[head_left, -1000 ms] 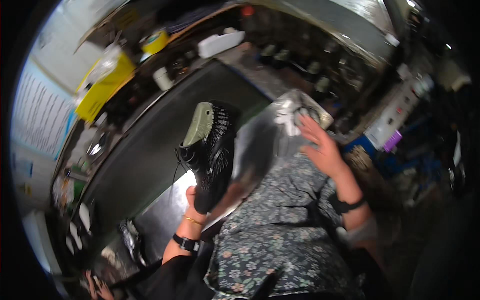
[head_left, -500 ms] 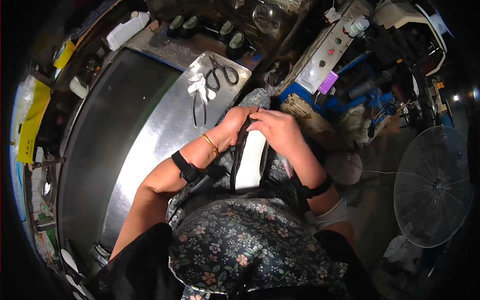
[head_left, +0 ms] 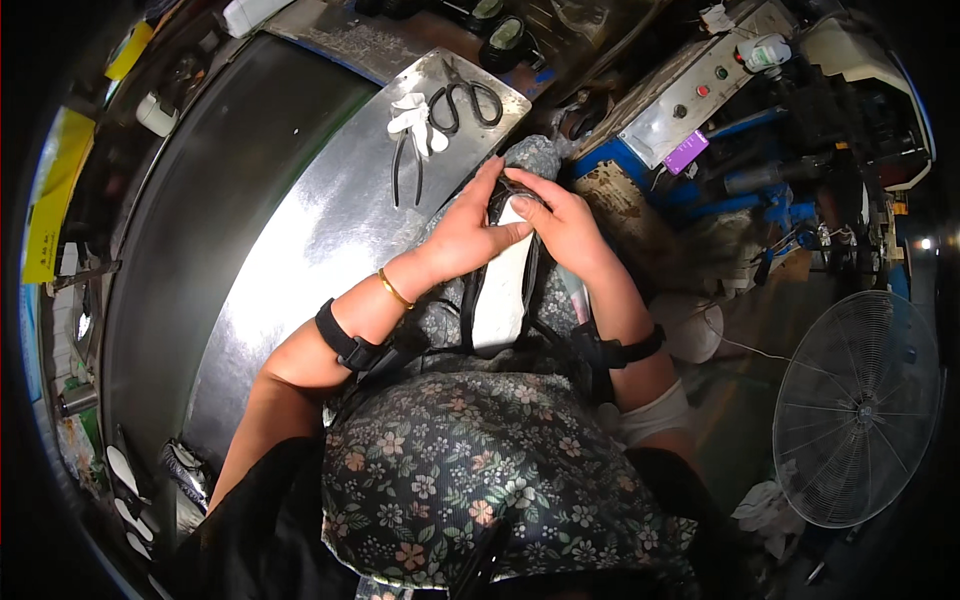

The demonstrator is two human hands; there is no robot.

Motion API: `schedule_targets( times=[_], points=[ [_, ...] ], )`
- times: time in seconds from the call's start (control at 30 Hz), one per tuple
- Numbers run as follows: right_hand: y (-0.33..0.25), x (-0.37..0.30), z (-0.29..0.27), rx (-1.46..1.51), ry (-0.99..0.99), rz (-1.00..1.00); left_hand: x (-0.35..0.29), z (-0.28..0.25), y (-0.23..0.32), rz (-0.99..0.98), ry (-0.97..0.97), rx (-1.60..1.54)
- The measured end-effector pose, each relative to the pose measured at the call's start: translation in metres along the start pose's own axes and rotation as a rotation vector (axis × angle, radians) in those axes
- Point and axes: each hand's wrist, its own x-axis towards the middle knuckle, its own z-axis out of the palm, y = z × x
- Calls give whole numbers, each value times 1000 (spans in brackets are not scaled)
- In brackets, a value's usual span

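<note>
A black shoe (head_left: 501, 283) with a long white insole facing up rests over my lap, its toe end pointing away from me. My left hand (head_left: 470, 228) lies along the left side of that far end, fingers stretched forward and thumb pressed on the white insole. From the right, my right hand (head_left: 568, 222) wraps round the same end, with its thumb on the insole near my left thumb. The fingers hide most of the toe edge. Whether anything small is pinched there I cannot make out.
Black-handled scissors (head_left: 465, 103), a dark-handled pincer tool (head_left: 407, 172) and white pieces (head_left: 412, 122) lie on the metal plate (head_left: 330, 190) at left. Beside it runs a dark belt (head_left: 215, 180). A control panel (head_left: 690, 95) and a fan (head_left: 862, 410) stand at right.
My left hand has opened out from a bent grip at the toe, its fingers now stretched forward and its thumb on the insole. My right thumb has come down onto the insole. The view has shifted.
</note>
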Motion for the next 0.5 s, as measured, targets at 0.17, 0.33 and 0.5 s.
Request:
schedule_targets(
  times=[0.17, 0.33, 0.5],
  points=[
    [-4, 9, 11, -39, -21, 171, -1, -1, -2, -26, 1, 77],
    [-28, -14, 44, 61, 212, 40, 8, -5, -7, 62, -32, 203],
    [-7, -59, 50, 95, 365, 105, 30, -19, -3, -304, -186, -423]
  ],
)
